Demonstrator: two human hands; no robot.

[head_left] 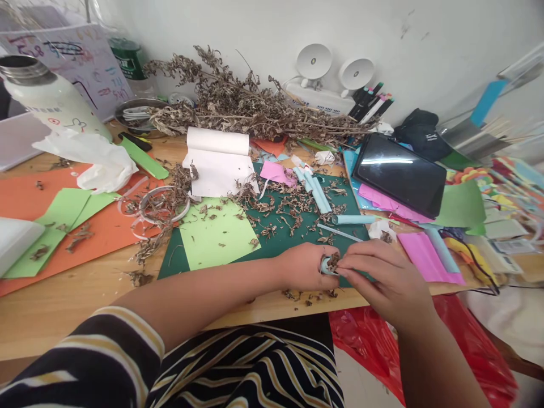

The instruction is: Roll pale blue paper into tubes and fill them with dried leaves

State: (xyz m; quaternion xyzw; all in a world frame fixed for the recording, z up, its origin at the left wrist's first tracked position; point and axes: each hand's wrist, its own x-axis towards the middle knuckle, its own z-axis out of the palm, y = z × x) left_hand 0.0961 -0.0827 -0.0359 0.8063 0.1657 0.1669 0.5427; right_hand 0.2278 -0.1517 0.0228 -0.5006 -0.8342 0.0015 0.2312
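Observation:
My left hand [306, 266] is closed around a small light-blue paper tube [326, 265] at the table's front edge. Dried leaf bits [334, 260] stick out of the tube's open end. My right hand [385, 277] pinches those bits at the tube's mouth, fingertips pressed together. Both hands hover over the dark green cutting mat [293, 226], which is strewn with crumbled dry leaves. More light-blue paper tubes [317, 190] lie further back on the mat.
A pile of dried branches [250, 110] lies along the wall. A black tablet [399, 173], a white paper roll [219, 161], a light-green sheet [216, 232], orange paper [51, 226], pink paper [425, 255] and a white bottle [46, 96] crowd the table. A red bag [425, 345] hangs below.

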